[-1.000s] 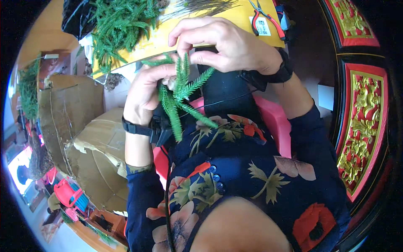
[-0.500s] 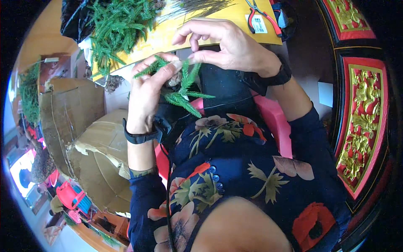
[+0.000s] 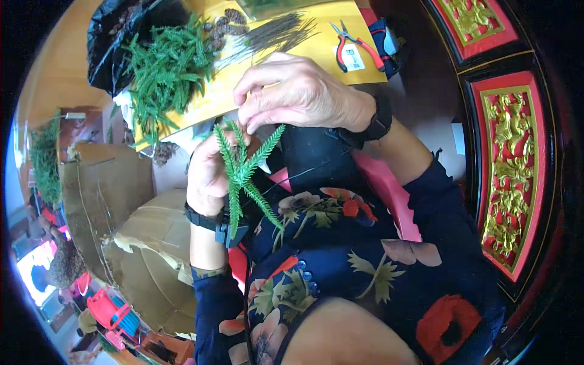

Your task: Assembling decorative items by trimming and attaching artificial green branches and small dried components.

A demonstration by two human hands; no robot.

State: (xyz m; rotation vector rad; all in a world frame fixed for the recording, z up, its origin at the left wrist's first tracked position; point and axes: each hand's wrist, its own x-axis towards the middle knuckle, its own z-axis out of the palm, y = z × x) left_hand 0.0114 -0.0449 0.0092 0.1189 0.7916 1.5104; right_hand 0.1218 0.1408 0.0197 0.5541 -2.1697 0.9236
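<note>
A green artificial pine sprig (image 3: 242,173) with several needled arms spread like a star hangs in front of my left hand (image 3: 205,173). My left hand is closed on it, its fingertips partly behind the needles. Right above, my right hand (image 3: 304,94) is closed in a pinch, thumb and forefinger meeting beside the fingers of the left. Whatever lies in that pinch is too small and covered to make out. Something brownish shows between the two hands, mostly hidden by the sprig and fingers. Both hands are over my lap, just off the table's near edge.
On the yellow tabletop (image 3: 292,58) lie a heap of green sprigs (image 3: 167,76), pine cones (image 3: 228,27), thin dark wires (image 3: 274,38) and red-handled pliers (image 3: 356,48). A black plastic bag (image 3: 112,48) stands at far left. Cardboard boxes (image 3: 109,194) are left of me, a carved red-gold panel (image 3: 510,176) right.
My left hand has turned, bringing the sprig's star of arms upright towards me. The right hand's fingers have come down and closed to a pinch. The table sits lower in view.
</note>
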